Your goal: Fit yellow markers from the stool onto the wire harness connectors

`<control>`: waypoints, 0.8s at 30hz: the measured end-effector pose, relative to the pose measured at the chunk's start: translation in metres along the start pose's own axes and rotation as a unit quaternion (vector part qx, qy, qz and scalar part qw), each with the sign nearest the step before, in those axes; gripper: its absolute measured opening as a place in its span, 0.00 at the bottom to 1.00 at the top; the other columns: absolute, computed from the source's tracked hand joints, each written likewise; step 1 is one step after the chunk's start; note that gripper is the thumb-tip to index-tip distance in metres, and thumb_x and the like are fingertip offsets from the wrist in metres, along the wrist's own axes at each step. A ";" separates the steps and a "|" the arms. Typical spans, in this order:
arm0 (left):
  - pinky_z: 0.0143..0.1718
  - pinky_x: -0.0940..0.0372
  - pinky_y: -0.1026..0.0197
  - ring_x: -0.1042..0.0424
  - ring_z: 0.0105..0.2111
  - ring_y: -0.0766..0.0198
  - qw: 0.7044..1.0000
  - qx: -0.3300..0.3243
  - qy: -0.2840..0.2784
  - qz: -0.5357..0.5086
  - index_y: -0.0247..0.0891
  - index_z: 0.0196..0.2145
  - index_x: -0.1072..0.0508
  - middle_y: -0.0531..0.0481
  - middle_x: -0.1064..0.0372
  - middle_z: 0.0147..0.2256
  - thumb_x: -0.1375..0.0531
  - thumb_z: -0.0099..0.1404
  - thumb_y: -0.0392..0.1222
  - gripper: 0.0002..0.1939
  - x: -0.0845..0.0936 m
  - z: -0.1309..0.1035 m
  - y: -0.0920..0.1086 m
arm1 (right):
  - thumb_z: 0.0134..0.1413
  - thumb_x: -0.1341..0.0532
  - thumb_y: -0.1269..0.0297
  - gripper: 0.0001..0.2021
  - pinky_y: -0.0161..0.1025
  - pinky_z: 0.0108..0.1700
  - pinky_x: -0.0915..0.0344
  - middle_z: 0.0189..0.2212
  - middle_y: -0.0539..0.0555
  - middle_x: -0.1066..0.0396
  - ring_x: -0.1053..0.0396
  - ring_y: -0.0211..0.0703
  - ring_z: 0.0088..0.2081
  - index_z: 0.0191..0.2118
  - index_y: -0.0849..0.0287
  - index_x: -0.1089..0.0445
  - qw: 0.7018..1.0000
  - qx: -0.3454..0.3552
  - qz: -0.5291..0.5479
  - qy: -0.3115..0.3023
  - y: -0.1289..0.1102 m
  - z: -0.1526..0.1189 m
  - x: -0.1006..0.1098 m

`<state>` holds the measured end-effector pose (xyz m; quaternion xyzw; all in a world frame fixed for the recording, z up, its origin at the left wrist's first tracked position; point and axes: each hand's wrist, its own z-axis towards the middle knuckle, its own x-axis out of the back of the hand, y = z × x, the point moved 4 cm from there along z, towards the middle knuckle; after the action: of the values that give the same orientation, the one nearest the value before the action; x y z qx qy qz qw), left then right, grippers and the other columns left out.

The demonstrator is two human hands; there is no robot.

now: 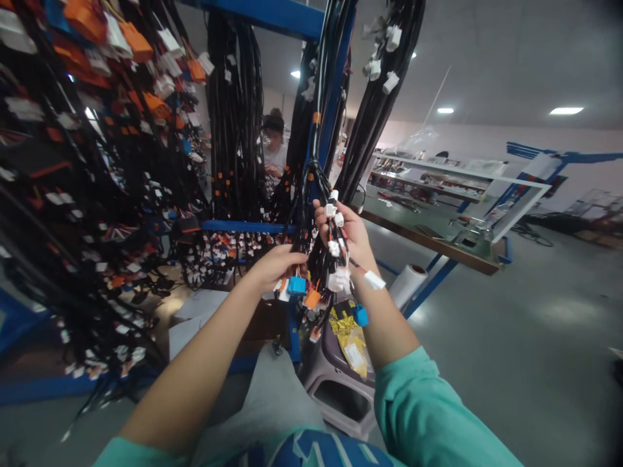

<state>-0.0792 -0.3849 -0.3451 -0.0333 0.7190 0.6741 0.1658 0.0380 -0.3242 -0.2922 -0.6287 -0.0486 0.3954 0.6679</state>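
A black wire harness (318, 146) hangs down in front of me along a blue upright. Its lower branches end in white, blue and orange connectors. My left hand (280, 266) is closed around branches of it, with a blue connector (296, 286) and an orange connector (312, 298) just below the fingers. On the other side, my right hand (351, 230) grips more branches, its fingers curled behind several small white connectors (333, 246). A white connector (374, 279) and another blue connector (360, 316) dangle by the right forearm.
Dense bundles of harnesses (233, 130) hang from the blue rack (272, 16) at left and ahead. Below my hands stands a grey plastic stool (335, 402) with a yellow bag (350, 340). A workbench (428, 237) is at right. A person (275, 143) is behind the rack.
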 end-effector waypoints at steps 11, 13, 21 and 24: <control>0.36 0.37 0.64 0.31 0.33 0.65 0.950 -0.209 0.207 0.101 0.36 0.31 0.32 0.49 0.31 0.33 0.44 0.60 0.46 0.09 0.007 -0.016 0.024 | 0.59 0.56 0.54 0.21 0.51 0.48 0.32 0.36 0.58 0.26 0.31 0.48 0.48 0.43 0.60 0.32 0.998 -0.023 -0.040 -0.030 0.013 0.004 -0.017; 0.31 0.37 0.64 0.31 0.28 0.66 0.976 -0.161 0.143 0.011 0.36 0.32 0.31 0.49 0.31 0.30 0.45 0.62 0.48 0.12 -0.004 -0.019 0.026 | 0.59 0.58 0.54 0.22 0.52 0.48 0.33 0.35 0.58 0.26 0.31 0.48 0.48 0.43 0.60 0.31 0.998 -0.036 -0.031 -0.028 0.013 0.003 -0.021; 0.24 0.38 0.65 0.35 0.19 0.68 0.985 0.020 -0.022 -0.168 0.35 0.28 0.30 0.52 0.36 0.18 0.52 0.67 0.54 0.21 -0.016 -0.017 -0.001 | 0.60 0.53 0.62 0.14 0.49 0.45 0.30 0.29 0.58 0.26 0.28 0.47 0.42 0.36 0.62 0.32 0.998 -0.053 0.030 0.033 0.021 0.019 -0.010; 0.25 0.37 0.65 0.35 0.18 0.68 0.978 0.039 -0.022 -0.201 0.35 0.24 0.31 0.53 0.37 0.16 0.50 0.66 0.55 0.23 -0.019 -0.019 -0.002 | 0.58 0.50 0.66 0.09 0.47 0.44 0.29 0.27 0.56 0.26 0.27 0.46 0.39 0.34 0.61 0.34 0.995 -0.043 0.050 0.073 0.024 0.029 -0.004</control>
<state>-0.0645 -0.4074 -0.3405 -0.1557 0.7193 0.5991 0.3154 0.0075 -0.3057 -0.3060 -0.6856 0.0143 0.3789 0.6215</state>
